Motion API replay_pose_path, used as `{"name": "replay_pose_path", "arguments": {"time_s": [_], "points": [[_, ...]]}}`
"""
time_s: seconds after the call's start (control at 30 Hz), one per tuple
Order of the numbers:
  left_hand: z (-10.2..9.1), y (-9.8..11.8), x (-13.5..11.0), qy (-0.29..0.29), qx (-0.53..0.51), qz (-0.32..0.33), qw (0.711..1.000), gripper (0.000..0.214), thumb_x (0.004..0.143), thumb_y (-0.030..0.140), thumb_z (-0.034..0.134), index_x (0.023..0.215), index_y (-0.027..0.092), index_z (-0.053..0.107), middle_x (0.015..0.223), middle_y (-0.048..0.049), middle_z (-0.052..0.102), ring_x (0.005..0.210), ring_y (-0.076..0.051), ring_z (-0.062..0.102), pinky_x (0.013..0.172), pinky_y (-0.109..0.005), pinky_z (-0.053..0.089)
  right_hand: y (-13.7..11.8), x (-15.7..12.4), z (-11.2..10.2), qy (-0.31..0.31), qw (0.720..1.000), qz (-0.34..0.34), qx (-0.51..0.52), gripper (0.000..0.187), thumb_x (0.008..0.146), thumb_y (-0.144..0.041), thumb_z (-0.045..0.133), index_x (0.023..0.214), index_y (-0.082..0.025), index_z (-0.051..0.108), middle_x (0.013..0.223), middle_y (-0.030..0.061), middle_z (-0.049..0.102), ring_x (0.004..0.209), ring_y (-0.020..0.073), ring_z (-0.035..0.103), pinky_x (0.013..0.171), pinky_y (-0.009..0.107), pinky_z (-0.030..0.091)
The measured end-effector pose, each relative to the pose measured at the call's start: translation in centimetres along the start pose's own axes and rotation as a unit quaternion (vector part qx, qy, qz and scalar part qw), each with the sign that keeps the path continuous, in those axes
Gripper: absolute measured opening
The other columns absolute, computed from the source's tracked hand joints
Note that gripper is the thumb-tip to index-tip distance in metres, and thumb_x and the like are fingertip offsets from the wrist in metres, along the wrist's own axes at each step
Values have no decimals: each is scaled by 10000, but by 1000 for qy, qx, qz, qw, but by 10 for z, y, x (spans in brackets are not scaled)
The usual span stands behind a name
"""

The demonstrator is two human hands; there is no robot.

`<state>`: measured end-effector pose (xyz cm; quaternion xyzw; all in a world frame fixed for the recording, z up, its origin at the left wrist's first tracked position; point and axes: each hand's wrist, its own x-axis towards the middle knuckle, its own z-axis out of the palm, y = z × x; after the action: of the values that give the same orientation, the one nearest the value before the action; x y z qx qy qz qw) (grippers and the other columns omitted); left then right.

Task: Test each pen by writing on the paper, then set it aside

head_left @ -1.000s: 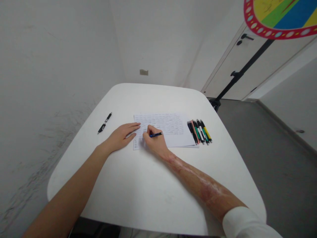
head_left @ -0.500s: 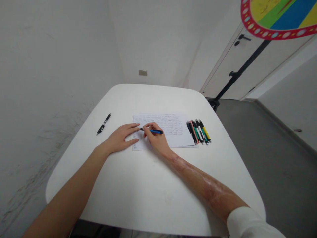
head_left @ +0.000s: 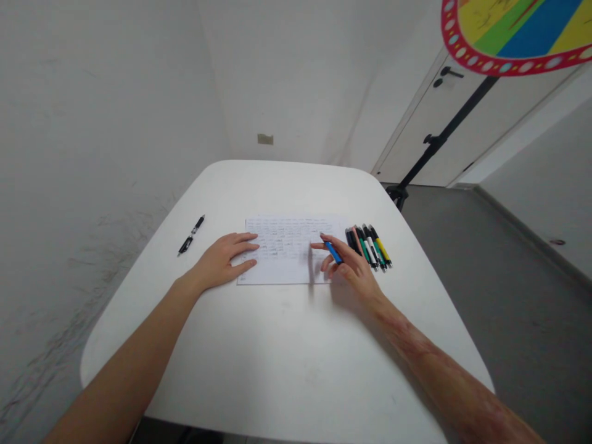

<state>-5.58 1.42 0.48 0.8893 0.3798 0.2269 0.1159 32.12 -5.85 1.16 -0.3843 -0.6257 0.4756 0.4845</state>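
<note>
Covered with lines of handwriting, a sheet of paper point(head_left: 277, 271) lies in the middle of the white table point(head_left: 277, 345). My left hand point(head_left: 226, 258) rests flat on the table, its spread fingertips on the paper's left edge. Raised over the right part of the sheet, my right hand point(head_left: 349, 262) holds a blue pen point(head_left: 333, 252) between its fingers, with the tip turned up and away from the page. Several pens and markers point(head_left: 369, 248) lie side by side just right of the paper, close to my right hand.
A black-and-clear pen point(head_left: 191, 236) lies alone at the table's left side. Walls stand behind and to the left. Beyond the right edge are a colourful wheel point(head_left: 513, 37) on a black stand point(head_left: 446, 135) and a white door point(head_left: 451, 111).
My right hand has lifted off the left part of the paper and moved right with the blue pen. The sheet's lower edge lies differently. My left hand has stayed nearly in place.
</note>
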Motion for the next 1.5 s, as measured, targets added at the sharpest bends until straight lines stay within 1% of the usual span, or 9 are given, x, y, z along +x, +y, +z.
{"name": "replay_pose_path", "arguments": {"time_s": [0.3,0.43,0.6,0.7,0.83,0.97,1.1,1.4,1.5], "points": [[0,3,3,3,0,-2,1000,382,1040,496,667,1351,293,756,1563,-82,669,1429,-321,637,1239,-574,489,-9,-8,-65,111,972,-57,-201,577,1013,-413,598,1582,-318,597,1253,93,682,1051,287,662,917,461,574],[-1,3,2,0,1,-3,1000,389,1043,503,658,1360,295,747,1571,-79,662,1438,-322,630,1242,-569,490,-10,-7,-78,150,940,-79,-297,442,1051,-371,571,1475,-327,688,1110,82,654,1051,300,657,981,500,537],[-1,1,1,-5,10,3,1000,391,1064,495,632,1379,284,730,1584,-84,649,1444,-311,624,1240,-562,489,-6,-8,-86,166,924,-83,-333,460,1058,-350,545,1502,-320,660,1141,80,691,1079,301,667,1017,503,520],[-1,1,1,-5,10,4,1000,392,1064,493,632,1378,279,731,1583,-88,650,1443,-310,625,1239,-560,490,-2,-9,-94,227,911,-64,-339,413,1069,-347,480,1413,-291,703,1106,80,717,1032,292,681,967,474,530],[-1,2,2,-9,5,0,1000,398,1062,494,631,1384,282,731,1584,-92,649,1451,-310,618,1243,-563,487,8,-11,-110,286,882,-11,-375,346,1013,-369,550,1298,-259,713,1047,83,739,906,286,681,839,435,535],[-2,3,1,-8,0,-5,1000,402,1057,498,630,1386,291,735,1588,-89,645,1454,-313,614,1246,-567,482,26,-11,-128,232,866,-19,-442,308,994,-392,556,1175,-254,763,1101,124,737,1041,332,671,964,501,520],[-2,3,1,-12,0,-5,1000,404,1059,494,627,1395,294,730,1595,-83,640,1460,-309,608,1252,-556,477,43,-10,-140,201,850,-1,-486,360,985,-408,555,1172,-223,801,1011,129,662,969,324,633,948,519,513],[-4,8,3,-8,9,3,1000,413,1069,492,610,1406,278,717,1580,-85,652,1443,-302,618,1244,-540,476,47,-10,-138,218,832,1,-510,451,970,-469,625,1283,-196,801,1061,142,589,1021,345,607,1005,570,518],[-8,12,3,21,26,-18,999,397,1063,497,596,1366,275,727,1487,-84,714,1373,-300,662,1213,-514,496,47,-9,-137,226,830,-7,-510,482,968,-479,637,1336,-199,773,1103,150,577,1048,349,610,1019,584,524]]}}
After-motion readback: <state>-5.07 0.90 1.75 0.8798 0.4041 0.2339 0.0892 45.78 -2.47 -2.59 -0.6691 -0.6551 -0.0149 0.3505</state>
